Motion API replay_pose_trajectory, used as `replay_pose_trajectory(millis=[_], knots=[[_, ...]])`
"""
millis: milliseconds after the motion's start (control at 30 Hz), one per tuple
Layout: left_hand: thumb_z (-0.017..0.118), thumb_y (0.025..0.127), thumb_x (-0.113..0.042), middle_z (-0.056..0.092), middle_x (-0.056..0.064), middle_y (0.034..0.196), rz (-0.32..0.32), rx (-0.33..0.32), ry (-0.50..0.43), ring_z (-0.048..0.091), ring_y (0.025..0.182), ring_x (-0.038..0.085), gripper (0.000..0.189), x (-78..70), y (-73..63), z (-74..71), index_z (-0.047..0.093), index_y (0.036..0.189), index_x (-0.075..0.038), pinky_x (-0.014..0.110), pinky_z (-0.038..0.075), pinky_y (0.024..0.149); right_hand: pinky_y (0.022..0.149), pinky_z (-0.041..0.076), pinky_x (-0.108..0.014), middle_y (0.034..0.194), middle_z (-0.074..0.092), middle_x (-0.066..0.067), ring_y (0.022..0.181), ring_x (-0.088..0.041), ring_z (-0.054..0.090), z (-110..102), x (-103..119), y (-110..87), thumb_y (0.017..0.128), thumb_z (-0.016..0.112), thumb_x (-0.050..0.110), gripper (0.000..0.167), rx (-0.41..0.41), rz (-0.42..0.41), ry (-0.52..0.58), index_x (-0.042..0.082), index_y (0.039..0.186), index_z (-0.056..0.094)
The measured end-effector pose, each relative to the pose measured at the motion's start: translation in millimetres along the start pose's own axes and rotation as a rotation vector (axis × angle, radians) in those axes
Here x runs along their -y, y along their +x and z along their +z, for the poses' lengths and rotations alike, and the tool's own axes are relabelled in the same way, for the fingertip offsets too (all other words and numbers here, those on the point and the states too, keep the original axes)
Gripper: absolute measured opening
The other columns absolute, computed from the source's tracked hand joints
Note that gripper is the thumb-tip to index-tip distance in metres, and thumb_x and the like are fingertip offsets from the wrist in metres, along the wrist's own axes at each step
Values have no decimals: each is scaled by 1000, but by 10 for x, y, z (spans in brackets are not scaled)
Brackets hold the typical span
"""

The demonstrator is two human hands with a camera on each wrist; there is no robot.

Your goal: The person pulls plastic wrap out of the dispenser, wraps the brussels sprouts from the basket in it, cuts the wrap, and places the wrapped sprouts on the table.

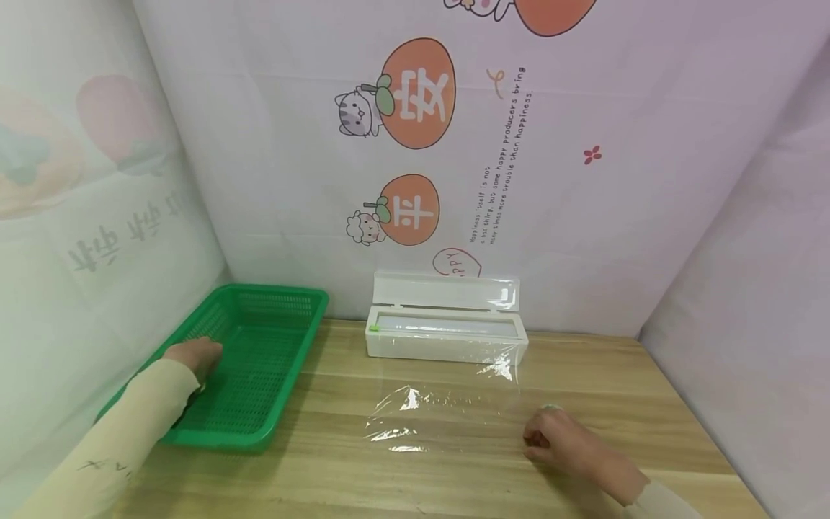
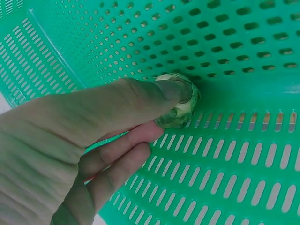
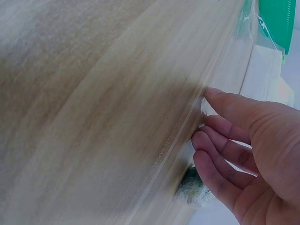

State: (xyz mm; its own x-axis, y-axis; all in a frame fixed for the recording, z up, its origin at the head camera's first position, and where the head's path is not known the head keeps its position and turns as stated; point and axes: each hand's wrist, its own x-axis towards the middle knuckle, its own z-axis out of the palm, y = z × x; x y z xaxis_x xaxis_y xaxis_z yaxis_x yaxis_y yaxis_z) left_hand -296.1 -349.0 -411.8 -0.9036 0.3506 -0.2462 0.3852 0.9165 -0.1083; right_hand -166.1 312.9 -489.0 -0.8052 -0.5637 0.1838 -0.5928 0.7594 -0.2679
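My left hand [image 1: 197, 355] is down inside the green plastic basket [image 1: 259, 440]. Its thumb and fingers pinch a small Brussels sprout [image 2: 180, 112], pale and green, close to the basket wall. A white cling film box [image 1: 447, 347] stands at the back with its lid raised. From it a sheet of clear cling film [image 1: 410, 400] runs forward over the table. Beside the sheet's right edge is my right hand [image 1: 564, 447], fingers loosely bent, thumb apart from them. Past those fingers, a green thing wrapped in film [image 3: 194, 190] shows in the right wrist view, partly hidden.
The wooden table [image 1: 311, 483] carries everything. White printed cloth [image 1: 292, 166] closes off the back and both sides. A small green slider [image 1: 374, 328] sits at the left end of the film box.
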Motion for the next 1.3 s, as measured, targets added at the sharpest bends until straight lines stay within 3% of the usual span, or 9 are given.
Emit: replay_pose_trajectory(millis=[200, 433, 500, 633, 700, 867, 1033, 1133, 1300], knots=[[83, 80, 11, 67, 2, 68, -4, 13, -34, 54, 65, 14, 30, 14, -16, -2, 69, 66, -11, 29, 52, 57, 61, 42, -18, 71, 57, 15, 70, 3, 44, -10, 12, 8, 84, 89, 18, 21, 10, 15, 10, 21, 76, 69], [89, 75, 6, 70, 2, 79, 9, 37, -105, 63, 73, 19, 21, 53, -38, -134, 75, 75, -9, 34, 58, 62, 61, 42, -18, 71, 57, 15, 70, 2, 44, -5, 0, 6, 83, 89, 17, 21, -1, 8, 17, 21, 76, 70], [88, 77, 6, 62, -3, 71, 21, 10, -145, 54, 66, 14, 29, 55, -51, -171, 67, 67, -13, 29, 51, 57, 61, 42, -18, 71, 58, 15, 70, 3, 44, 0, -8, 6, 83, 89, 17, 21, -2, 7, 17, 20, 76, 70], [82, 76, 11, 28, -11, 59, 85, -70, -238, 24, 57, 9, 57, 42, -81, -267, 40, 56, -22, 22, 26, 51, 60, 44, -18, 72, 59, 15, 70, 3, 45, 11, -17, 5, 83, 89, 17, 20, 5, 11, 17, 20, 77, 71], [83, 75, 10, 27, -12, 58, 132, -113, -247, 23, 57, 7, 55, 39, -96, -335, 42, 56, -21, 21, 24, 51, 60, 44, -17, 72, 60, 14, 70, 3, 45, 13, -18, 5, 83, 89, 17, 19, 11, 14, 18, 20, 77, 71], [87, 77, 2, 52, -10, 63, 228, -203, -201, 35, 60, 6, 28, 19, -113, -532, 66, 65, -14, 21, 34, 54, 59, 45, -17, 73, 60, 13, 70, 4, 45, 12, -16, 2, 83, 89, 16, 19, 16, 19, 24, 19, 77, 72], [86, 80, -3, 54, -10, 66, 285, -273, -184, 37, 61, 4, 23, -37, -70, -708, 68, 71, -13, 22, 35, 55, 59, 45, -17, 73, 60, 12, 70, 4, 45, 12, -13, 0, 83, 89, 16, 18, 8, 10, 25, 19, 78, 72], [88, 81, -7, 65, -9, 73, 327, -317, -159, 51, 66, 5, 16, -104, -21, -809, 73, 78, -12, 25, 47, 58, 59, 45, -17, 73, 60, 12, 70, 4, 46, 7, -6, -1, 83, 89, 16, 18, 7, 6, 27, 19, 78, 72], [90, 80, -8, 76, -3, 86, 374, -334, -159, 70, 80, 15, 14, -316, 59, -970, 79, 88, -11, 35, 61, 70, 59, 44, -17, 73, 60, 12, 70, 3, 46, 6, 3, -3, 83, 89, 17, 19, 9, 7, 20, 19, 78, 71]])
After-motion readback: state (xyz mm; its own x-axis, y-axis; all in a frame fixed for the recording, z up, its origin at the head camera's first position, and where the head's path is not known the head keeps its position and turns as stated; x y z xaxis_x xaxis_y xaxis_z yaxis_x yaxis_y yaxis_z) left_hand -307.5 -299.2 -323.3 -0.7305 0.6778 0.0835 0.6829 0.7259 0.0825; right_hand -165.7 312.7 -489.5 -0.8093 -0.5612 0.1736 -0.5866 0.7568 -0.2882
